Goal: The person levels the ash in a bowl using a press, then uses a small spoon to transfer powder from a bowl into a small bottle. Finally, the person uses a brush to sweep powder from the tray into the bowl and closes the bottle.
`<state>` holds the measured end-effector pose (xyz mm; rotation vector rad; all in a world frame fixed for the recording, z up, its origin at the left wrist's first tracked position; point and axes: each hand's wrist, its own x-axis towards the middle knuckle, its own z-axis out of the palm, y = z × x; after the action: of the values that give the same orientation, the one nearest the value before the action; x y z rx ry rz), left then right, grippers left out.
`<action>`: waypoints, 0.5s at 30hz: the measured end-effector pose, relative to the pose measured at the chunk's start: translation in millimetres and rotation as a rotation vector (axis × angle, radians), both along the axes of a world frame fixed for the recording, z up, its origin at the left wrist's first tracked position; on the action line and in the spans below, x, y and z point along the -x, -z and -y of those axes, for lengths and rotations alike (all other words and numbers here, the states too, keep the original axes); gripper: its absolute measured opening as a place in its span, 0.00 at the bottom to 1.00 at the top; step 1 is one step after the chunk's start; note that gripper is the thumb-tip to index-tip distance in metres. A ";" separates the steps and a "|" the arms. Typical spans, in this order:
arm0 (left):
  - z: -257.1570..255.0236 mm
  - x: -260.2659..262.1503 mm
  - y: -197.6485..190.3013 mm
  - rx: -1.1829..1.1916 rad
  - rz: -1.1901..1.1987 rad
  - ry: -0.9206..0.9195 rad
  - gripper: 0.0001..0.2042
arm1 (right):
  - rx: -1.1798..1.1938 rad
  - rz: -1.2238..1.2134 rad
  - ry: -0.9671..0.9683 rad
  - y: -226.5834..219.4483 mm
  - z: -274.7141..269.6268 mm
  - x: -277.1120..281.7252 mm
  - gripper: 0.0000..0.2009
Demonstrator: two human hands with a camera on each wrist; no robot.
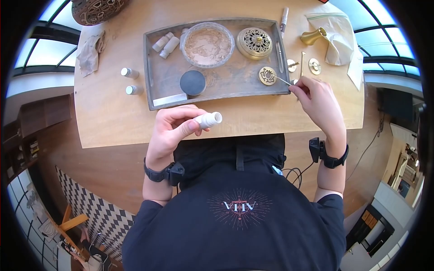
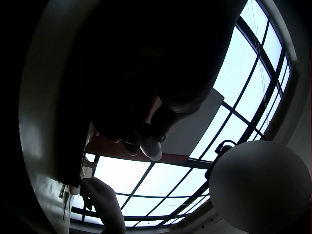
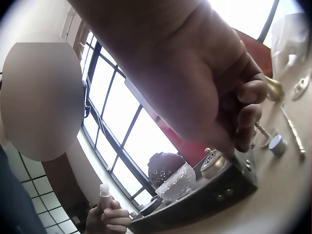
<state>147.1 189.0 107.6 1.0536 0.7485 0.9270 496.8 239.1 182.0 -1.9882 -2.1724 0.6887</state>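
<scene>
My left hand (image 1: 169, 128) grips a small white bottle (image 1: 209, 120) just off the tray's near edge. Its mouth is uncapped and tilts to the right; the left wrist view is mostly dark around it. Past the tray's right corner, my right hand (image 1: 318, 101) pinches a thin metal tool (image 1: 283, 80) between thumb and fingers. The tool's far tip reaches over a round brass mould (image 1: 267, 76) with a lotus cutout, which lies in the tray. Close by the right fingers, a small white cap (image 3: 278, 145) rests on the table.
The grey wooden tray (image 1: 226, 95) holds a tub of pale powder (image 1: 208, 44), a pierced brass burner (image 1: 254, 43), a dark round lid (image 1: 193, 82) and small bottles (image 1: 169, 47). A brass vase (image 1: 313, 36) lies right of it; two white bottles (image 1: 131, 72) stand left.
</scene>
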 end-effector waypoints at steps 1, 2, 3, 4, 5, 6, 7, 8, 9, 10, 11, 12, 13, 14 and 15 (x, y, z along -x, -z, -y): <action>-1.1 0.7 0.8 -0.001 -0.002 -0.001 0.20 | 0.018 -0.021 0.042 -0.2 1.4 0.5 0.09; -2.1 1.4 1.6 -0.002 -0.004 -0.002 0.19 | 0.037 -0.042 0.084 -0.3 2.9 0.9 0.09; -2.9 1.8 2.0 -0.002 -0.007 -0.005 0.19 | -0.019 -0.084 0.077 4.1 5.9 -3.3 0.09; -3.9 2.0 1.8 -0.002 -0.008 -0.006 0.19 | -0.075 -0.126 0.067 11.1 9.0 -10.0 0.08; -4.6 2.4 1.4 -0.002 -0.009 -0.010 0.19 | -0.130 -0.167 0.055 14.3 10.9 -14.3 0.08; -5.5 3.2 0.9 -0.004 -0.012 -0.017 0.19 | -0.153 -0.185 0.082 14.9 12.3 -16.3 0.07; -5.5 3.8 0.0 0.015 -0.017 -0.032 0.19 | -0.174 -0.204 0.108 13.6 14.8 -15.4 0.07; -5.6 3.3 -1.1 0.033 -0.020 -0.049 0.19 | -0.194 -0.222 0.133 12.3 17.0 -14.9 0.06; -6.5 2.5 -1.9 0.049 -0.023 -0.068 0.19 | -0.249 -0.273 0.169 13.8 18.4 -15.9 0.06; -7.7 2.0 -3.1 0.052 0.003 -0.076 0.18 | -0.300 -0.323 0.205 18.0 21.4 -17.7 0.05; -10.4 1.9 -4.5 0.051 0.029 -0.085 0.16 | -0.352 -0.376 0.239 22.5 23.9 -18.9 0.05; -11.9 2.6 -5.7 0.049 0.055 -0.095 0.15 | -0.336 -0.373 0.231 26.0 27.0 -19.5 0.04; -11.1 3.7 -6.6 0.062 0.047 -0.125 0.16 | -0.292 -0.322 0.187 26.7 27.9 -18.3 0.05; -11.6 4.6 -7.5 0.073 0.040 -0.149 0.17 | -0.253 -0.269 0.147 26.7 27.8 -17.3 0.05; -13.6 4.9 -8.2 0.082 0.035 -0.171 0.18 | -0.216 -0.214 0.111 27.0 27.4 -17.6 0.05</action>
<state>142.3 202.5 115.7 0.9091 0.8500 1.0495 514.4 211.8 155.0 -1.8185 -1.9103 0.5932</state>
